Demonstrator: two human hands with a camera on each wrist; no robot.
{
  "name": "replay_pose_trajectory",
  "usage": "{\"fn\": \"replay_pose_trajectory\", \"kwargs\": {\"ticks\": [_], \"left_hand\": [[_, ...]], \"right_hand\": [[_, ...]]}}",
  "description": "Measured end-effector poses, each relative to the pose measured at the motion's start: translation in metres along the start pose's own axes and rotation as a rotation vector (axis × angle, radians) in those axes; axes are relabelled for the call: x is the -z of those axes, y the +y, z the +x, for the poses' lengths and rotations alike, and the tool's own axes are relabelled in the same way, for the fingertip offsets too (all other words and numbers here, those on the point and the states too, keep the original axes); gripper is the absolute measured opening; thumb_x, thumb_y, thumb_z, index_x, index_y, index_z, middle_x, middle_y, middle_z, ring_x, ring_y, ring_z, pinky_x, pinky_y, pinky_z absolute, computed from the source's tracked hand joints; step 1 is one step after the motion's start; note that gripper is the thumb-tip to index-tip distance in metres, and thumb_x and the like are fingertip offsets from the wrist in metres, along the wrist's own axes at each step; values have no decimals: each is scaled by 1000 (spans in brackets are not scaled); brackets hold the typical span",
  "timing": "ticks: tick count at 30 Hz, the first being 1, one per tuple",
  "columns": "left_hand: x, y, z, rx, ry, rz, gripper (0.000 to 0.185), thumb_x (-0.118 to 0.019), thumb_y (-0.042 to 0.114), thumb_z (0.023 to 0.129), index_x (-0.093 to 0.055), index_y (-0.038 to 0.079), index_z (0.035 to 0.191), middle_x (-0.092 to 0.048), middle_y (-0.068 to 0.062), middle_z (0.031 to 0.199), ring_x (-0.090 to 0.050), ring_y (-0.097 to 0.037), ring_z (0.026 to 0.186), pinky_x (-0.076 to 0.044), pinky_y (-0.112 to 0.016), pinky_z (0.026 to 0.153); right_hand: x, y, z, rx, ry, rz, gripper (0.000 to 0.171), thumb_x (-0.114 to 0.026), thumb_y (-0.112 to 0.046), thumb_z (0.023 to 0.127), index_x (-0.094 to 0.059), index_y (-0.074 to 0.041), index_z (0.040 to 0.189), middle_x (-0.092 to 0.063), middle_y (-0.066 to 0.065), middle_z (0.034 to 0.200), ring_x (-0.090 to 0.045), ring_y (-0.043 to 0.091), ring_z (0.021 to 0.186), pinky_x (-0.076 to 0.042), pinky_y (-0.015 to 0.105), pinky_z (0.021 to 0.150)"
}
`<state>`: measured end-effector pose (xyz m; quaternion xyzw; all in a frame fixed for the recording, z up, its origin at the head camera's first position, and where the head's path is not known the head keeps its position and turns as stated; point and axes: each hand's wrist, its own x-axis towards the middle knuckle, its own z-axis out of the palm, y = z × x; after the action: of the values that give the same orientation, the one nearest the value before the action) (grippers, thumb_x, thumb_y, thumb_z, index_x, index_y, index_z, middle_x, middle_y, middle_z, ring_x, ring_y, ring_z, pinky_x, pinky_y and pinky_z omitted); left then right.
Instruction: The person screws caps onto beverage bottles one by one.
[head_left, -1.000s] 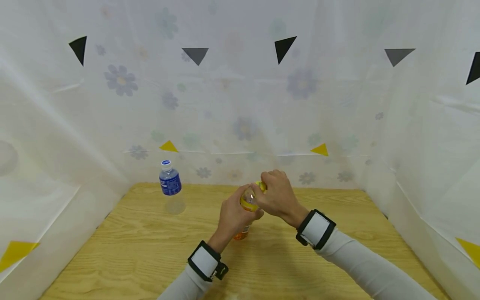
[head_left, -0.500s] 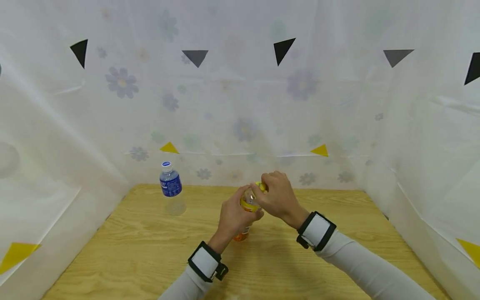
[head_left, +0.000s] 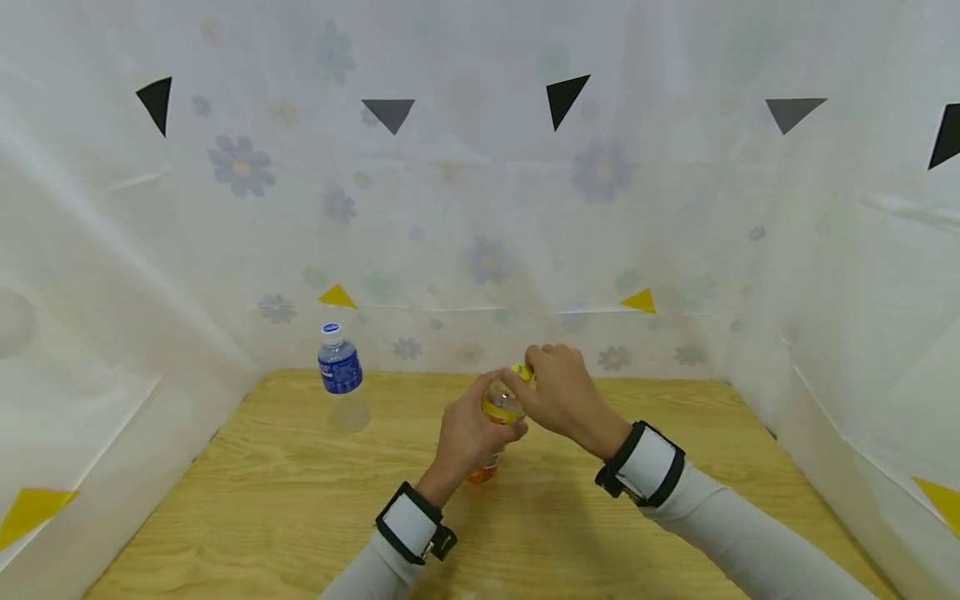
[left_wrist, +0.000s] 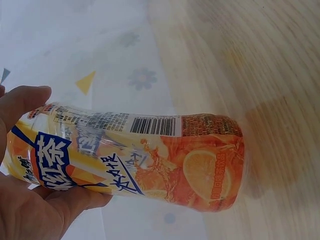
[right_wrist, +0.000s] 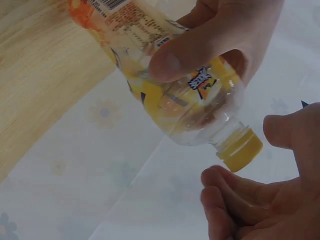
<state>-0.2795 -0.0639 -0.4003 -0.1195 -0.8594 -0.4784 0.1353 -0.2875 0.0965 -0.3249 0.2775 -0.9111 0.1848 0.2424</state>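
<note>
head view: the left hand [head_left: 467, 429] was wrapped around the body of an orange drink bottle [head_left: 497, 410], holding it just above the wooden table [head_left: 262, 500] near its middle; whether the base touched the wood could not be told. the right hand [head_left: 558, 392] sat at the bottle's top, over the yellow cap [head_left: 522, 372].

right wrist view: the yellow cap [right_wrist: 240, 148] was on the neck. the right hand's fingers [right_wrist: 235, 192] were curled close around the cap, but a gap showed between them and the cap, so no grasp was seen; they held nothing. the left hand's thumb [right_wrist: 200, 50] pressed on the clear upper part of the bottle [right_wrist: 165, 95].

left wrist view: the bottle [left_wrist: 150, 155] lay across the frame, its orange-printed label and barcode facing the lens, with the left hand's fingers [left_wrist: 45, 210] and thumb clasped round its upper part.

a water bottle [head_left: 341, 375] with a blue label and white cap stood upright at the table's far left, well apart from both hands. white flowered sheeting [head_left: 480, 208] enclosed the table.
</note>
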Motion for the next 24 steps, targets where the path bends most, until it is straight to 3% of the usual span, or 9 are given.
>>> {"fn": "replay_pose_trajectory", "kwargs": {"ticks": [4,6,11,19,24], "left_hand": [[1,0,1,-4,-1,2,74,-87,30,78,-55,22,144,-72,-8,111,-69,-18,85,-57,-31,67],[1,0,1,-5,-2,4,75,-87,30,78,-55,21,144,-72,-8,112,-69,-19,86,-57,-31,67],[1,-1,1,3,-6,1,76,-87,31,78,-54,19,145,-71,-7,111,-68,-17,85,-56,-31,67],[0,-3,1,-7,-11,3,75,-86,32,78,-54,20,145,-70,-7,109,-66,-15,81,-55,-28,64],[-1,-4,2,-29,1,18,74,-86,33,78,-55,20,144,-71,-6,110,-66,-14,81,-54,-26,63]], "right_hand": [[9,-4,-2,-36,-103,24,47,-64,-37,100,-61,1,128,-71,14,96,-65,37,98,-51,54,89],[12,-6,-3,-44,-152,57,47,-64,-30,101,-57,-1,137,-72,16,103,-65,40,107,-52,55,90],[15,-11,-4,-60,-200,100,32,-64,-11,98,-62,-1,128,-70,15,108,-65,35,105,-55,46,83],[6,-11,-5,-62,-114,97,20,-65,-3,94,-65,0,114,-67,16,107,-63,34,100,-55,46,82],[-1,-9,-4,-25,-49,75,16,-68,1,90,-65,1,106,-66,15,99,-63,35,96,-52,50,91]]}}
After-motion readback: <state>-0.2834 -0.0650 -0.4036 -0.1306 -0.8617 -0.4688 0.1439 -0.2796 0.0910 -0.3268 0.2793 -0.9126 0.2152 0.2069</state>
